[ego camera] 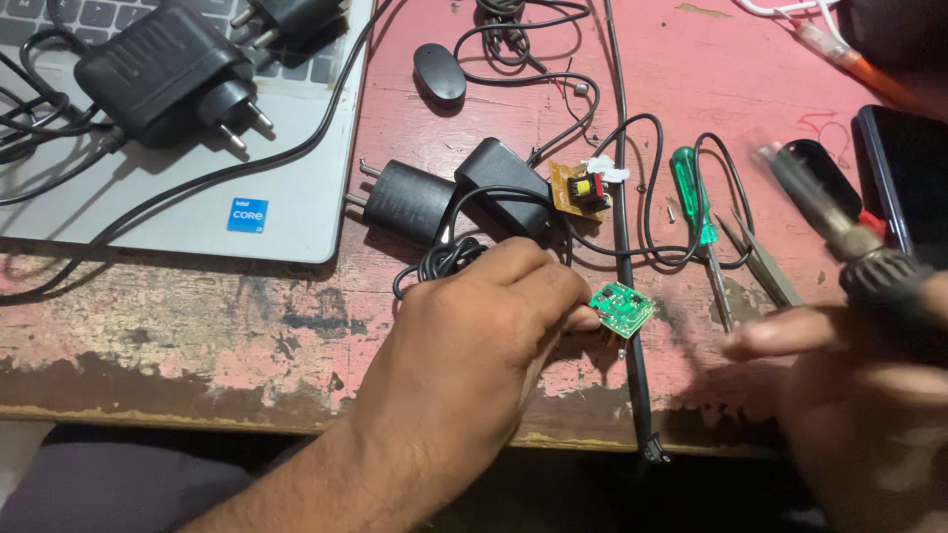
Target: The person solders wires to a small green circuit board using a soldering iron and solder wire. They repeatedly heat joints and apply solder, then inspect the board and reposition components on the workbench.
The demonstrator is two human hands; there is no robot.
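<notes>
Circuit board (pixel 623 309), small and green, sits at centre frame on the worn pink table (pixel 296 326), pinched at its left edge by the left hand (pixel 474 326), fingers curled together on it. Biggest thing in view: the silver laptop (pixel 197 188) at upper left, with black plug adapters (pixel 163 74) and cables lying across it. Below it, mid-frame, two black charger bodies (pixel 444 197) lie side by side, and just right of them a bare board with a yellow transformer (pixel 580 190), so a casing looks to be already opened. At the right edge, blurred, the right hand (pixel 849 395) grips a soldering iron (pixel 839 232), fingers wrapped round its handle, tip raised toward upper centre and well apart from the green board; judging by that, no joint is being worked yet. Smaller still: a green-handled screwdriver (pixel 691 192) and tweezers (pixel 760 262) lying right of centre.
</notes>
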